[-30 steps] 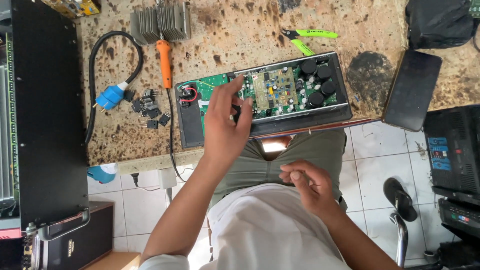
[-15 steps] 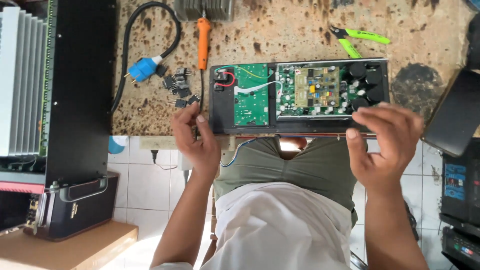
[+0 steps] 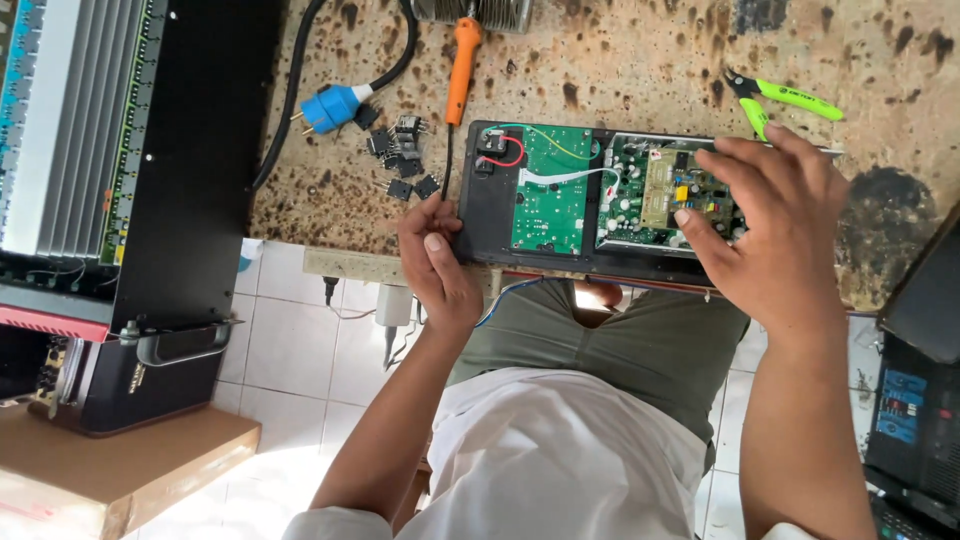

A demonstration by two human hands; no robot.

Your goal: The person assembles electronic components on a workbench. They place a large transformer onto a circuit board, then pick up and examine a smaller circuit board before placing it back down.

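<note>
An open black electronics chassis [image 3: 480, 215] lies on the speckled workbench, with a green circuit board [image 3: 550, 190] in its left half and a crowded board of components [image 3: 655, 195] in its right half. My left hand [image 3: 435, 265] grips the chassis at its near left corner, thumb on the edge. My right hand [image 3: 775, 225] lies spread over the right half of the chassis, fingertips on the components there.
An orange-handled soldering iron [image 3: 460, 70], a blue plug on a black cable [image 3: 330, 108], several small black parts [image 3: 400, 160] and green-handled cutters [image 3: 785, 98] lie on the bench. A large black amplifier [image 3: 130, 180] stands at the left, dark equipment [image 3: 920, 390] at the right.
My right hand has moved from the chassis's near right edge onto its right half. My left hand keeps its grip at the left corner. The view has shifted slightly.
</note>
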